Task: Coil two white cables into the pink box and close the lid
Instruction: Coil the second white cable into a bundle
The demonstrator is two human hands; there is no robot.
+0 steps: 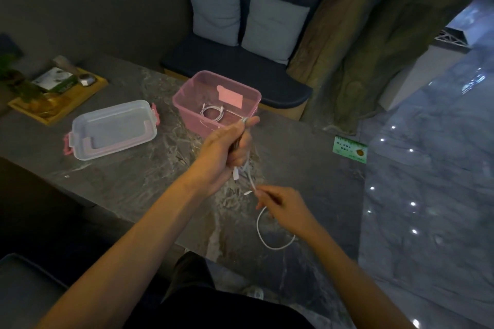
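Near the pink box [187, 104], both hands grip one white cable [260, 232]: left hand [227, 147] holds coils, right hand [280, 205] pinches the tail. Second cable [212, 112] lies coiled inside; lid [113, 129] sits left of it on the worktop [133, 181].

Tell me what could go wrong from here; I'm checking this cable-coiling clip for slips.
The left hand grips the gathered turns of the thin white cable while the right hand pinches its loose tail; the turns could spring apart. The hanging loop might snag on the marble table's edge. The translucent pink plastic box looks light and could be nudged.
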